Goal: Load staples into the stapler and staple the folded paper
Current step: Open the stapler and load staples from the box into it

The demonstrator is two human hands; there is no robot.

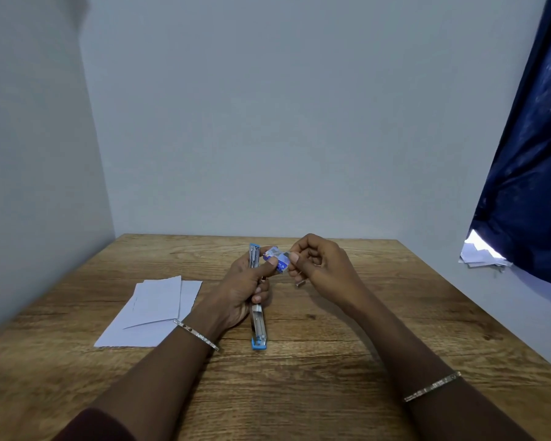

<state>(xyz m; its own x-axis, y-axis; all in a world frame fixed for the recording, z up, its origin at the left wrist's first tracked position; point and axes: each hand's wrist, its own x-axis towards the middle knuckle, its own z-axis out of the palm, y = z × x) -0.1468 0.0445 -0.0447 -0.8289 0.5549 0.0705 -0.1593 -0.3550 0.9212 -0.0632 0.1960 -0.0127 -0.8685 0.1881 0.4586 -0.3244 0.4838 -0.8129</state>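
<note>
Left hand (236,294) grip wraps the open stapler (257,326), thumb on the staple box (279,261); right hand (318,265) pinches the box; a tug could scatter staples over the worktop (331,361).

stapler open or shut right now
Open: the stapler is swung out into a straight line, blue ends far apart, gripped mid-length by the left hand. The right hand pinches the staple box.
</note>
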